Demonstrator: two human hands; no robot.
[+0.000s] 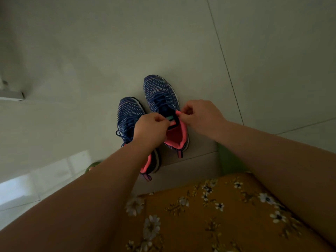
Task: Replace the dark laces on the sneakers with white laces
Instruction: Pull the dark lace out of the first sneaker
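Two blue knit sneakers with pink linings stand side by side on the tiled floor, toes pointing away from me. The right sneaker (161,93) has dark laces over its front. My left hand (150,127) and my right hand (201,113) have their fingers curled at its collar, pinching the top of the opening on either side of the tongue. The left sneaker (128,113) lies partly under my left forearm, its dark lace (121,135) hanging loose at the side. No white laces are in view.
My lap in yellow floral cloth (209,215) fills the bottom. Something green (229,160) sits just right of the shoes, and another green item (92,165) peeks out at the left. A bright patch of light (36,180) lies on the floor at lower left.
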